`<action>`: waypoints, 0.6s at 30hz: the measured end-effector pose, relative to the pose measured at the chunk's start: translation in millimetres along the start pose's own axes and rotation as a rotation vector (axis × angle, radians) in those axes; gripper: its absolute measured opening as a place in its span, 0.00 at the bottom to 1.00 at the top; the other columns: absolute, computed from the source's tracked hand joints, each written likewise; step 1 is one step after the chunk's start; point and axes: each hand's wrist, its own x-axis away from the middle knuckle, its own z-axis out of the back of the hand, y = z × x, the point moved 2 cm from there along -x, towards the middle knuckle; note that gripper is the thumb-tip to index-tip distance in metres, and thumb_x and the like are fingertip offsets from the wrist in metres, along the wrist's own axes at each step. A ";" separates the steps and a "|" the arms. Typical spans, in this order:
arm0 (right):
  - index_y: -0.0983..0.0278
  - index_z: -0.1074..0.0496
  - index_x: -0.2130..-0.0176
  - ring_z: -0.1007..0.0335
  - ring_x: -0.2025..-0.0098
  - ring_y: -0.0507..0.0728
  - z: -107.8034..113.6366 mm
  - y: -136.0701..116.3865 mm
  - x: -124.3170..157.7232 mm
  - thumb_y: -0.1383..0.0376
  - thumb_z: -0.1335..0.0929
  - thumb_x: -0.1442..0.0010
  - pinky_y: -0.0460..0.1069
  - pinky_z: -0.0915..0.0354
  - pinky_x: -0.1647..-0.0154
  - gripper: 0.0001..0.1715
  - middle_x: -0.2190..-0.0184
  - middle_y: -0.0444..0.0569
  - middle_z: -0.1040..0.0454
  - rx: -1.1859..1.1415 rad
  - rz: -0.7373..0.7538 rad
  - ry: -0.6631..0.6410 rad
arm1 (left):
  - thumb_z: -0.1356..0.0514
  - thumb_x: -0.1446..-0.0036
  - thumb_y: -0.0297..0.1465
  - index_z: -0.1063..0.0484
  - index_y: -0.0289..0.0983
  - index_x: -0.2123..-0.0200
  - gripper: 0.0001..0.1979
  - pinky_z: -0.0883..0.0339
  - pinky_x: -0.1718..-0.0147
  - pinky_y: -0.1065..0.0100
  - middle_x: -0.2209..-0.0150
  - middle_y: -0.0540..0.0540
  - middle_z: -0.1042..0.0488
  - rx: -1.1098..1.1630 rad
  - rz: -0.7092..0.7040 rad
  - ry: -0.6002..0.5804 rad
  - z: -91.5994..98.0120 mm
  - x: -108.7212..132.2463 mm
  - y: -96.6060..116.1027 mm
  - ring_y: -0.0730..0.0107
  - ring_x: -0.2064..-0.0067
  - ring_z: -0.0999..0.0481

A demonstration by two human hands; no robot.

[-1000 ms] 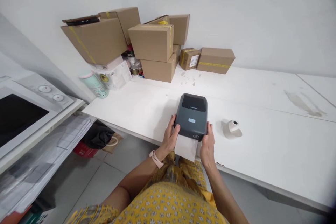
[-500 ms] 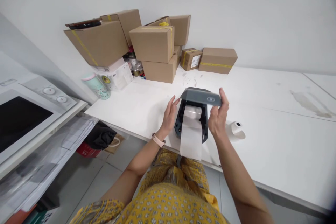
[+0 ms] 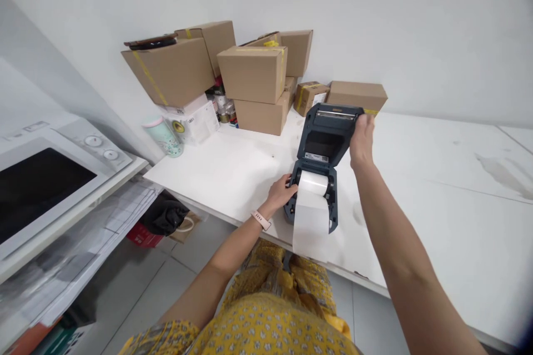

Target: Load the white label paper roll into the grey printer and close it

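Right hand [image 3: 361, 138] is clasping the raised printer lid [image 3: 327, 136]; below it, left hand [image 3: 282, 194] is resting unclenched on the base [image 3: 332, 208]. We are risking a slipped lid pinching those fingers [image 3: 290, 181]

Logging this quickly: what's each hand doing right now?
Left hand: curled on the label printer base, beside its paper roll.
Right hand: holding the raised printer lid.

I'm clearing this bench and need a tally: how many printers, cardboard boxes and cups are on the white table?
Label printer: 1
Brown cardboard boxes: at least 7, since more may be hidden behind others
Mint cup: 1
Total: at least 9
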 end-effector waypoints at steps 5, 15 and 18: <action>0.64 0.34 0.42 0.34 0.42 0.62 15.5 2.6 71.0 0.52 0.41 0.32 0.59 0.39 0.38 0.27 0.44 0.57 0.29 0.216 0.388 -0.023 | 0.44 0.44 0.37 0.29 0.40 0.46 0.22 0.31 0.54 0.60 0.50 0.41 0.21 -0.338 0.047 -0.091 9.9 -11.5 13.7 0.50 0.48 0.23; 0.61 0.38 0.35 0.30 0.42 0.75 -31.6 45.6 68.6 0.49 0.26 0.51 0.66 0.37 0.43 0.50 0.41 0.60 0.28 0.885 0.256 -1.094 | 0.46 0.44 0.33 0.27 0.35 0.53 0.18 0.31 0.55 0.61 0.50 0.35 0.22 -0.589 0.010 -0.228 10.9 -25.3 25.2 0.49 0.48 0.23; 0.62 0.38 0.35 0.31 0.41 0.75 -37.3 44.5 63.4 0.49 0.24 0.58 0.65 0.36 0.42 0.56 0.40 0.60 0.29 0.887 0.242 -1.146 | 0.46 0.45 0.33 0.27 0.35 0.53 0.18 0.30 0.56 0.61 0.50 0.35 0.22 -0.588 0.010 -0.239 12.3 -26.0 25.6 0.49 0.48 0.23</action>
